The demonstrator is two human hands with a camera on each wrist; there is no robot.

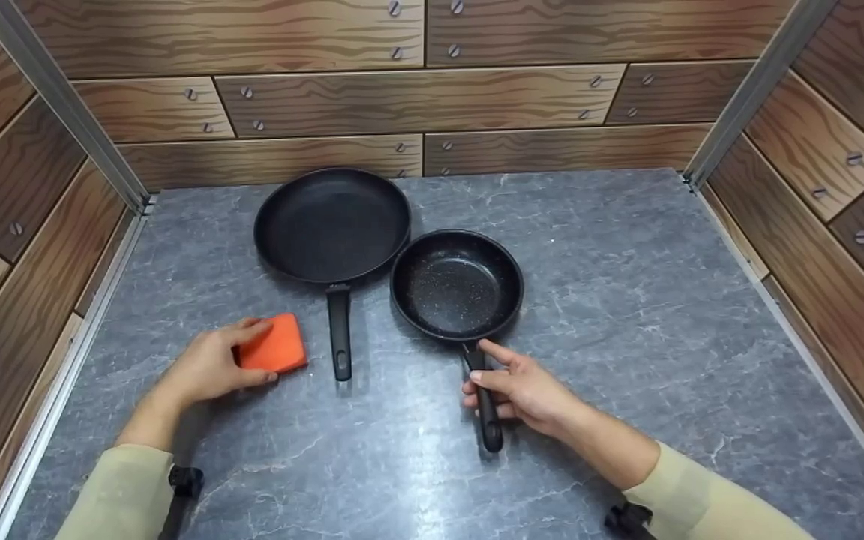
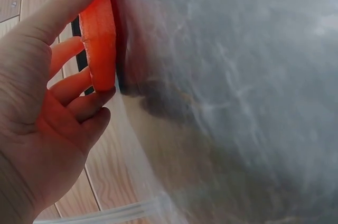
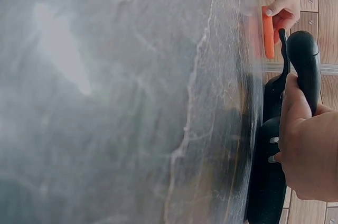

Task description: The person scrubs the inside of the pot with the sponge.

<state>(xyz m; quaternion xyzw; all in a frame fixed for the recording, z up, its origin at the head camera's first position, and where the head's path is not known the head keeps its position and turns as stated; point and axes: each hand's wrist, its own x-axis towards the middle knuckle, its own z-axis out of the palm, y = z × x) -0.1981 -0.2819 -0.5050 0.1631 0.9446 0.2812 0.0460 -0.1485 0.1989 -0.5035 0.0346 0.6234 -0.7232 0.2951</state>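
An orange sponge [image 1: 274,346] lies on the grey marbled tabletop, left of the pans. My left hand [image 1: 211,367] pinches its near-left side between thumb and fingers; in the left wrist view the thumb rests over the sponge [image 2: 100,39] and the fingertips meet its lower edge. At the middle, my right hand [image 1: 533,390] grips the black handle [image 1: 488,412] of a small speckled frying pan [image 1: 456,289], fingers curled underneath and thumb across the top. The handle's end [image 3: 303,49] sticks out past the hand in the right wrist view.
Behind and left of the small pan stands a larger black frying pan [image 1: 332,225], its handle [image 1: 340,337] pointing toward me, between sponge and small pan. Their rims sit side by side. Wood-patterned panels [image 1: 417,101] with metal corner rails enclose the tabletop [image 1: 627,300].
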